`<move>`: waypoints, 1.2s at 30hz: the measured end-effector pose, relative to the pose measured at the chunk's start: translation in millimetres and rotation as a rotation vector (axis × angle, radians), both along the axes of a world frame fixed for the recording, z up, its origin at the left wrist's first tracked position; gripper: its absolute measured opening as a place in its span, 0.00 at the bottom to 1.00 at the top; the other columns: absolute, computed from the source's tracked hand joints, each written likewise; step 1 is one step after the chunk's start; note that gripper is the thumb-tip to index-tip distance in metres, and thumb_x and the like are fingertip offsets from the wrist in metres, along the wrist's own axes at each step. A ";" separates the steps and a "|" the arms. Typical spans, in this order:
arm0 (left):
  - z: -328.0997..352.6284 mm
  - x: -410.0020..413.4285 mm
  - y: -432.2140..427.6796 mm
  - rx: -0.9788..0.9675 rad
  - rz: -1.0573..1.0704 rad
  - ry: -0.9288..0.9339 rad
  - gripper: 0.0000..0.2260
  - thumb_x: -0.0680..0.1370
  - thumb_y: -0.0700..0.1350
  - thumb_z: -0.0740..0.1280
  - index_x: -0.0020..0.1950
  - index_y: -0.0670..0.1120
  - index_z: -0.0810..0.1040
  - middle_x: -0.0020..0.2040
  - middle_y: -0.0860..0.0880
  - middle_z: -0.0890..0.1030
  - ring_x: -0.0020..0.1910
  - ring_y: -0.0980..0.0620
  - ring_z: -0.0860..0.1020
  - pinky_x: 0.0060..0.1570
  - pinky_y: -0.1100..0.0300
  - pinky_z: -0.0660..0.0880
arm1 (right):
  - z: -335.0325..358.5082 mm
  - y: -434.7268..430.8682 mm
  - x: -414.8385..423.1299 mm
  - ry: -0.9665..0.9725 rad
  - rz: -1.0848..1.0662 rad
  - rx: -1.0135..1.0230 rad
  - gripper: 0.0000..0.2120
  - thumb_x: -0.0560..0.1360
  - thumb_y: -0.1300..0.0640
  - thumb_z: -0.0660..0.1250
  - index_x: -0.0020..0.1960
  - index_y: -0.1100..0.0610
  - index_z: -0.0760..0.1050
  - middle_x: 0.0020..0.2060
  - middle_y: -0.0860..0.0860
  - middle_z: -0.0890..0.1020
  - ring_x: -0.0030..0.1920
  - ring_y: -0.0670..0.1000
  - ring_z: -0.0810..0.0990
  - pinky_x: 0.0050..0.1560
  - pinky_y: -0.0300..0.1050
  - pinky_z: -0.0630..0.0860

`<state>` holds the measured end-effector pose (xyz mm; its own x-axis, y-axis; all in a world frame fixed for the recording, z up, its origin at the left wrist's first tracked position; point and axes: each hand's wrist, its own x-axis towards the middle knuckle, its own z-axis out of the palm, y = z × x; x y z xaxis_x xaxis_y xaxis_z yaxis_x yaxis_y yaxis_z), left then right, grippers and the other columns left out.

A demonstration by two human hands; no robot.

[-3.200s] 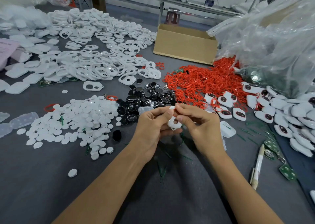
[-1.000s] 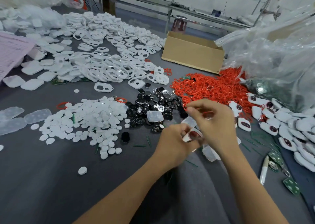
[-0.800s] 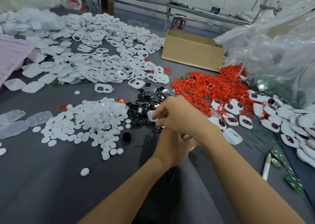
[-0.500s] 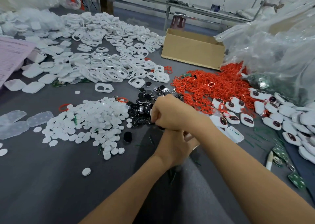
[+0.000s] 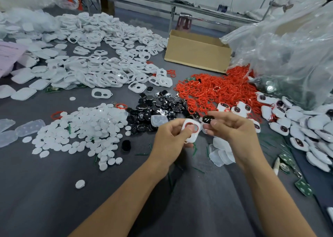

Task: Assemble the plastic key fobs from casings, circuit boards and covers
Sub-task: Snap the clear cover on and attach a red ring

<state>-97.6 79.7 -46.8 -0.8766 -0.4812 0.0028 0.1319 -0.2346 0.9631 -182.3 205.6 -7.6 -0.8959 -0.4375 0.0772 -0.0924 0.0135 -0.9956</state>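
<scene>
Black oval cover [image 5: 208, 118] came back pinched in your right hand [image 5: 232, 128] from pile [image 5: 156, 105] you reached into half second earlier. Head view: your left hand [image 5: 171, 139] gripped white casing [image 5: 190, 129], red ring [image 5: 191, 123] seated, above bench [image 5: 54, 191]. Cover sat just beside opening; pressing-in looked next.

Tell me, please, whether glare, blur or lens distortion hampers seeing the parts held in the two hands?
Head view: light is even, shadows soft; the white casing in the left hand and the black piece pinched by the right hand look fairly sharp; head view's edges bend from the wide lens; glare whitens the clear plastic bag.
</scene>
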 end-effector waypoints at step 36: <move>-0.3 2.7 -5.2 0.057 0.034 0.008 0.05 0.76 0.36 0.70 0.48 0.45 0.83 0.42 0.44 0.83 0.39 0.51 0.80 0.36 0.58 0.81 | -30.8 -11.8 17.1 -0.133 0.095 -0.247 0.08 0.70 0.71 0.66 0.46 0.63 0.81 0.40 0.60 0.85 0.38 0.55 0.84 0.41 0.43 0.81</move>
<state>-94.9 74.5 -47.1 -0.8596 -0.5107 -0.0185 0.1487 -0.2844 0.9471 -165.3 193.8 -38.4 -0.8611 -0.5026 0.0768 0.0496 -0.2335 -0.9711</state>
